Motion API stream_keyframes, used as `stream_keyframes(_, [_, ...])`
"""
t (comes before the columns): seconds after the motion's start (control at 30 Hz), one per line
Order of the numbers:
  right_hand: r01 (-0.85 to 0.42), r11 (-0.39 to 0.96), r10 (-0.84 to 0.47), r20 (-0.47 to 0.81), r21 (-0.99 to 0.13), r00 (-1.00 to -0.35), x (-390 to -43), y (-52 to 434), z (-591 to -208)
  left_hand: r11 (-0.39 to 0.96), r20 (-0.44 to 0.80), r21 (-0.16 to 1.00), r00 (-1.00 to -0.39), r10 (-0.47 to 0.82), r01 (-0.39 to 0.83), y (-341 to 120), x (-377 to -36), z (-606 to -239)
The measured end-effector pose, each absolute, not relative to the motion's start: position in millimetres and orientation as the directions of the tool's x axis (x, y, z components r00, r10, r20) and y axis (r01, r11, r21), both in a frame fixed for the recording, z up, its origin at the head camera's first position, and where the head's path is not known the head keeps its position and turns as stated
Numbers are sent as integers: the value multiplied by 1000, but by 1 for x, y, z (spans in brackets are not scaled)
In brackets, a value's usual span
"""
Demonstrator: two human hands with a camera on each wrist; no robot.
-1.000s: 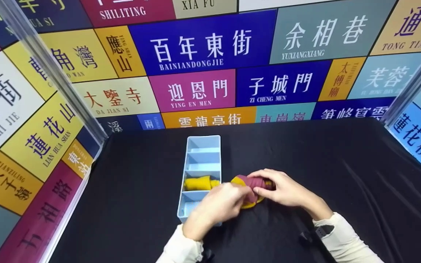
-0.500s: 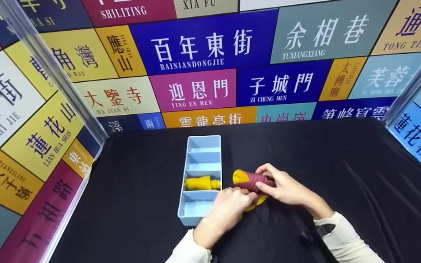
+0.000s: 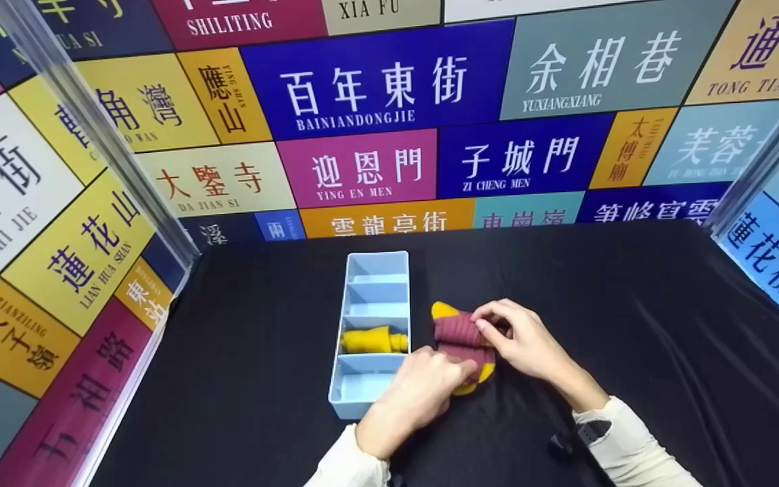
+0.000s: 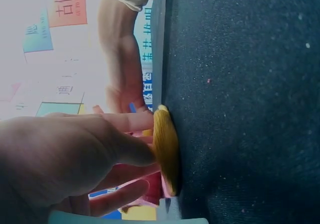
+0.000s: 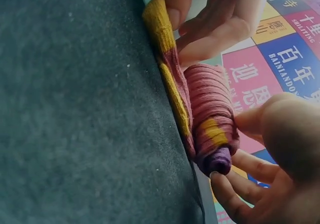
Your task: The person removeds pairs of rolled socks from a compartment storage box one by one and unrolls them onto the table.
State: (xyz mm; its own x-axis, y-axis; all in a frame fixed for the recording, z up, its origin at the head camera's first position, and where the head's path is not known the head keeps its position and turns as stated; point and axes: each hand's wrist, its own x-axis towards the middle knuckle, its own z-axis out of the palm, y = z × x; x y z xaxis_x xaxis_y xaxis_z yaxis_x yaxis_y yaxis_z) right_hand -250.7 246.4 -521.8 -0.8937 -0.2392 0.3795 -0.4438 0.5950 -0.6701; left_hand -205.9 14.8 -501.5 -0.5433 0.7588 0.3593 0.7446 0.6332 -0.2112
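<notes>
Far left on the black worktop sits a light blue divided organizer with a rolled yellow sock in its third compartment. Just right of it, the left hand pinches the near yellow end of a maroon-and-yellow sock, fingers curled on it. The right hand pinches the rolled part. Only the right wrist view shows the tight roll's purple tip.
</notes>
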Motion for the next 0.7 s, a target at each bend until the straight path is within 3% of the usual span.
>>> stream_keyframes(0.37, [-387,633,-217,326,-670,-920,-251,243,-528,588,266,-167,-537,800,792,17,-197,-496])
stream_keyframes(0.7, [-394,605,-167,373,-692,-913,-260,245,-529,608,286,-174,-551,784,774,21,-198,-499])
